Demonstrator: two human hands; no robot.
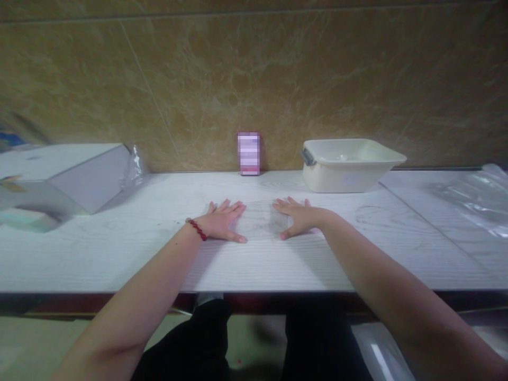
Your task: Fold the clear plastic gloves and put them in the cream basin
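A thin, see-through plastic sheet or bag (257, 221) lies flat on the white wood-grain table (262, 267); its outline is faint. My left hand (224, 220) rests palm down on its left side, fingers spread, with a red bead bracelet at the wrist. On the right side my right hand (297, 216) lies likewise flat, fingers apart. A greyish crinkled patch of the plastic shows beside the right fingers. Neither hand grips anything. What lies beneath the palms is hidden.
Against the tiled wall (238, 69) leans a phone (248, 153) with its screen blurred. A cream plastic tub (341, 177) with a grey handle stands behind my right hand. Far left is a white box (67, 169) beside crumpled clear plastic (135, 169); more clear plastic (482, 198) lies far right.
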